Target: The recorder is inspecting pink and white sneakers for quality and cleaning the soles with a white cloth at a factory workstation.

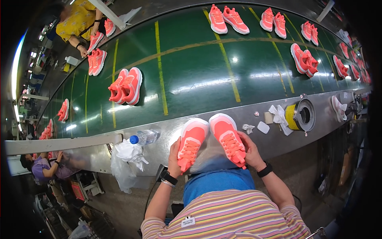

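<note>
Two coral-pink shoes sit side by side on the metal edge of the table point(278, 139) in front of me, toes pointing away. My left hand point(174, 153) grips the heel end of the left shoe point(191, 143), and my right hand point(250, 150) clasps the heel side of the right shoe point(229, 137). Just left of them lie a plastic water bottle point(144, 137) with a blue cap and a crumpled white plastic bag point(125, 159). To the right are small white rags point(278, 113) and a yellow tape roll point(298, 115). Beyond, more pink shoe pairs point(126, 85) ride the green conveyor belt point(191, 67), where another person point(77, 22) in yellow handles a shoe
</note>
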Demonstrator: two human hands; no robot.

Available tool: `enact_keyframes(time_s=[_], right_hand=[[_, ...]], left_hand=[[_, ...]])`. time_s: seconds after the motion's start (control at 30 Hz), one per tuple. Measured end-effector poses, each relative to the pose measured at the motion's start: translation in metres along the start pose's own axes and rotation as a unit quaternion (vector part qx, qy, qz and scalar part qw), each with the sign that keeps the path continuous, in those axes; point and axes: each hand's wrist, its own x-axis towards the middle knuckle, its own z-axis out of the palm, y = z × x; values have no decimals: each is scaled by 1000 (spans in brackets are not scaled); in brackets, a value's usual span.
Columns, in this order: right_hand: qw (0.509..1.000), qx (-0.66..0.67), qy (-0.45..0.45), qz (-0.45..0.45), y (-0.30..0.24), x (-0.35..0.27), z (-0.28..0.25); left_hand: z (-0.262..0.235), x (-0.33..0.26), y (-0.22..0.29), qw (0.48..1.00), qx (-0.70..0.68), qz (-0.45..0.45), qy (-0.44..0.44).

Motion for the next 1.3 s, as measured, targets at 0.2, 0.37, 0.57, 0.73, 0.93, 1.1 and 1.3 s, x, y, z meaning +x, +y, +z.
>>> enact_keyframes(time_s=[0.2,0.37,0.57,0.73,0.93,1.1,1.3], right_hand=[[974,-200,66,-79,-8,-1,17],[944,-286,116,-117,-13,1,41],[883,-453,65,-106,-10,10,59],[986,-121,113,10,18,26,30],[994,-67,-36,73,30,47,22],[991,22,-14,131,29,46,16],[966,168,-1,198,21,43,20]], left_hand=[[10,-7,11,983,174,8,62],[19,-12,26,976,204,-23,79],[35,-1,36,954,296,-46,-23],[21,5,-1,982,-2,-169,79],[9,5,-62,986,19,-158,-55],[-10,21,-25,952,-135,-249,-117],[-28,19,-4,906,-243,-344,-46]])
